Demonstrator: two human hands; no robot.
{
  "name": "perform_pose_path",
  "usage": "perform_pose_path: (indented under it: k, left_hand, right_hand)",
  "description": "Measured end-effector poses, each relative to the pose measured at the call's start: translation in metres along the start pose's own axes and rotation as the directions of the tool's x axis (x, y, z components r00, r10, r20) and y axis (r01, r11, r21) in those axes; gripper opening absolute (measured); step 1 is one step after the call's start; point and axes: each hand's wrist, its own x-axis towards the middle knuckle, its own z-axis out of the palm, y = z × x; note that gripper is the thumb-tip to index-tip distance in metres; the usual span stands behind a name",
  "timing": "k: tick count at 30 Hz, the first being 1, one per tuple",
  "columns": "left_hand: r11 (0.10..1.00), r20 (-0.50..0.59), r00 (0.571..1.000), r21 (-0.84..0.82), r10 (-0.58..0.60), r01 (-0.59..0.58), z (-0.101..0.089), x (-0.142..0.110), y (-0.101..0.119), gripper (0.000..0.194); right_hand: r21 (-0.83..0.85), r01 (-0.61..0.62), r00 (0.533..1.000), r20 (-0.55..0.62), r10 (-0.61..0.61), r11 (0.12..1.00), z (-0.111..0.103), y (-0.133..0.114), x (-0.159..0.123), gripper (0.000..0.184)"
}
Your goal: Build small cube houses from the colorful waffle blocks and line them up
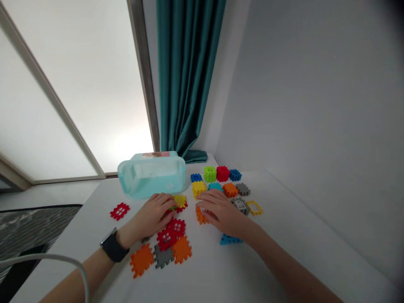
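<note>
My left hand (156, 215) is curled over a small pile of interlocking toy tiles, with its fingertips at the edge of a yellow tile (181, 200). Bits of green and red tile show beneath and beside those fingers. My right hand (222, 212) has its fingers bent around a stack of orange window tiles (200, 215), partly covering it. Below my left hand lie red window tiles (167, 238), a grey tile (163, 256) and orange tiles (142, 260). A blue triangular piece (230, 240) sits under my right wrist.
A pale turquoise plastic bin (151, 179) lies on its side at the back of the white table. Sorted stacks, including yellow (198, 188), lime (210, 173) and red (222, 173), stand back right. A lone red window tile (120, 211) lies left. A cable (57, 256) crosses the lower left.
</note>
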Motion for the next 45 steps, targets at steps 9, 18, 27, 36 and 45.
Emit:
perform_pose_path:
  k: [9, 18, 27, 36, 45]
  left_hand:
    - [0.993, -0.015, 0.993, -0.002, -0.115, 0.115, -0.001, -0.062, -0.036, 0.028]
    - [0.984, -0.102, 0.979, -0.052, -0.176, 0.171, 0.015, -0.076, -0.038, 0.039]
    - [0.966, -0.163, 0.952, -0.038, -0.26, 0.257, 0.023, -0.068, -0.027, 0.022]
    - [0.951, -0.17, 0.936, -0.035, -0.309, 0.308, 0.02, -0.077, -0.033, 0.022]
    - [0.98, -0.067, 0.978, 0.011, -0.197, 0.198, 0.003, -0.09, -0.049, 0.023]
  right_hand:
    - [0.0, 0.106, 0.989, 0.108, -0.105, 0.994, 0.024, -0.032, 0.051, 0.023]
    - [-0.144, 0.018, 0.985, 0.175, 0.008, 0.989, 0.065, -0.062, 0.082, 0.031]
    - [-0.16, -0.03, 0.979, 0.194, 0.061, 0.987, 0.078, -0.067, 0.08, 0.036]
    - [-0.156, -0.029, 0.99, 0.135, 0.05, 0.987, 0.088, -0.07, 0.076, 0.036]
    - [-0.154, -0.035, 0.993, 0.11, 0.052, 0.987, 0.087, -0.073, 0.073, 0.036]
